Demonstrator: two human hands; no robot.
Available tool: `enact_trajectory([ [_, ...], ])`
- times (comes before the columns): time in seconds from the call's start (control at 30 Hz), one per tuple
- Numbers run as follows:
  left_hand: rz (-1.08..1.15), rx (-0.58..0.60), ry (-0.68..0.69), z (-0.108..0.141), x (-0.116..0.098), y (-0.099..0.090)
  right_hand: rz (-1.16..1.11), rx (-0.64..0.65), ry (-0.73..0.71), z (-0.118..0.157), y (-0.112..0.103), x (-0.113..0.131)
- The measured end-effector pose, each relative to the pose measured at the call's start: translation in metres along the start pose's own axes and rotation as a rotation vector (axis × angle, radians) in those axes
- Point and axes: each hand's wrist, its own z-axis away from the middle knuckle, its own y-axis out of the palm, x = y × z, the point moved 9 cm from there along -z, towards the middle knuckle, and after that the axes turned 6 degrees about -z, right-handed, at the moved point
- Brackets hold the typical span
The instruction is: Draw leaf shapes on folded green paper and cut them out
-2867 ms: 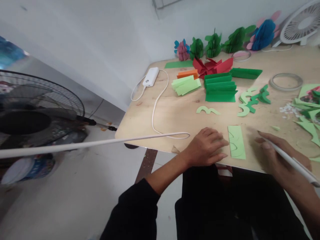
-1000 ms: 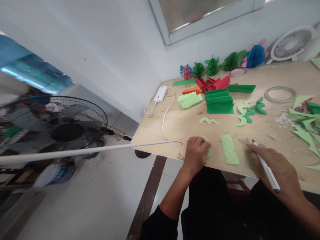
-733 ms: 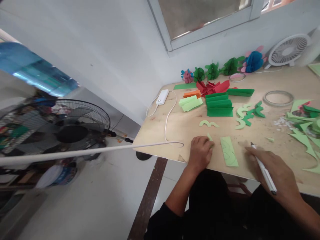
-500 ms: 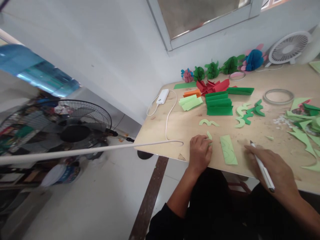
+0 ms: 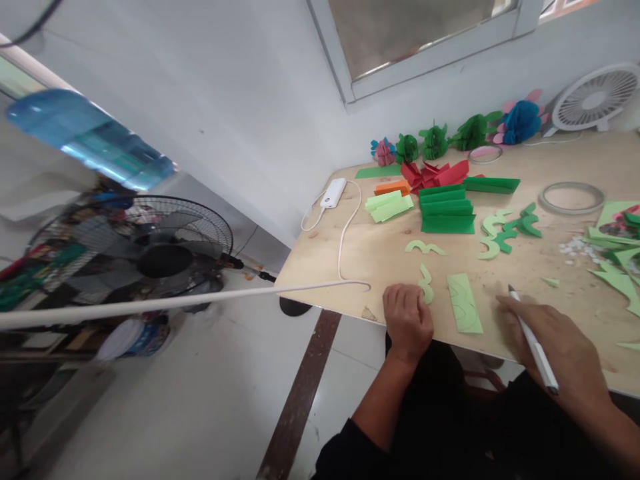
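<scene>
The right hand [image 5: 557,340] grasps a slim white pen [image 5: 536,348]. The left hand [image 5: 407,320] curls beside a wavy light-green paper cutout [image 5: 428,291], grip unclear; between them lies a curve-marked light-green paper rectangle [image 5: 465,304].

We see pale walls [image 5: 225,100] meeting in a corner, with a grey-framed window [image 5: 415,33] set above the light wooden counter [image 5: 315,260]. Below us spreads a pale, glossy tiled floor [image 5: 215,400], crossed by a dark brown strip [image 5: 310,380]. To our left stands a black fan [image 5: 165,260], near a translucent blue container [image 5: 95,140]. Soft light leaves a faint sheen on the floor.
</scene>
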Motion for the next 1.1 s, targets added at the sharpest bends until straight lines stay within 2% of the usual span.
enact_trajectory([
  [0.17,-0.027,-0.049,-0.037,0.001,0.002,-0.002,-0.014,-0.002,-0.035,0.002,0.0,0.001],
  [0.4,-0.01,-0.048,0.015,0.003,0.001,0.0,-0.012,0.019,-0.014,0.004,0.007,-0.008],
  [0.83,0.029,-0.026,0.065,0.003,-0.001,-0.001,0.0,-0.027,-0.067,-0.005,-0.005,0.009],
  [1.0,0.087,0.016,0.146,0.008,-0.017,-0.006,0.011,-0.032,-0.079,-0.008,-0.006,0.012],
  [1.1,0.084,0.145,0.22,0.013,-0.031,0.003,0.01,-0.022,-0.08,-0.009,-0.006,0.013],
])
